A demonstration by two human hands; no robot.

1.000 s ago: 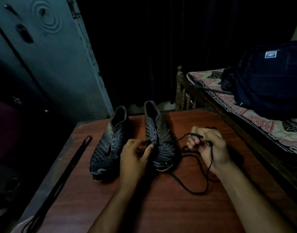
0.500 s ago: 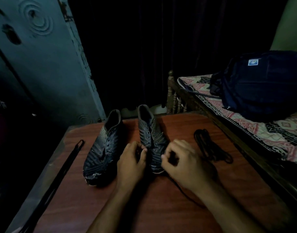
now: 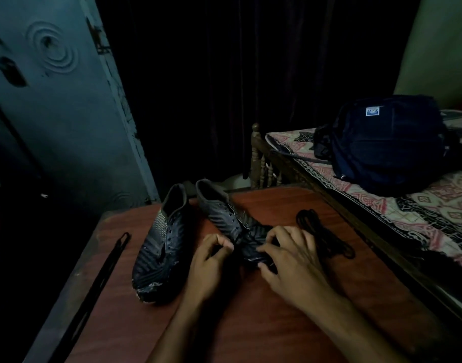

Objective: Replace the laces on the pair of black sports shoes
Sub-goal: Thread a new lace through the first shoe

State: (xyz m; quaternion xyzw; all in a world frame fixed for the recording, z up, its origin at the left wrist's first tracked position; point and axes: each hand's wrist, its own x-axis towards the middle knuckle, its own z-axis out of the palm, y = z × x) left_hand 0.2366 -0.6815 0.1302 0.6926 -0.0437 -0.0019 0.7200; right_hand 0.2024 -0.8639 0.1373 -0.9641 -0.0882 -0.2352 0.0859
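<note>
Two black sports shoes stand side by side on the reddish table [image 3: 290,323], toes toward the person: the left shoe [image 3: 159,247] sits untouched with its eyelets bare, and the right shoe [image 3: 232,224] is under both hands at its toe end. The left hand [image 3: 209,260] has its fingers curled in, thumb meeting fingertips in a pinch, though in this dim light I cannot tell whether a lace end sits in it. The right hand [image 3: 290,260] curls its fingers over the forefoot, holding it down. Two laces are in view: a coiled black lace [image 3: 321,234] just beside the right hand, and a flat lace [image 3: 101,279] stretched along the table's left edge. The laces look limp, light and prone to tangling, best taken at the stiff tip; the shoes seem light and flexible, best steadied at the forefoot while threading.
</note>
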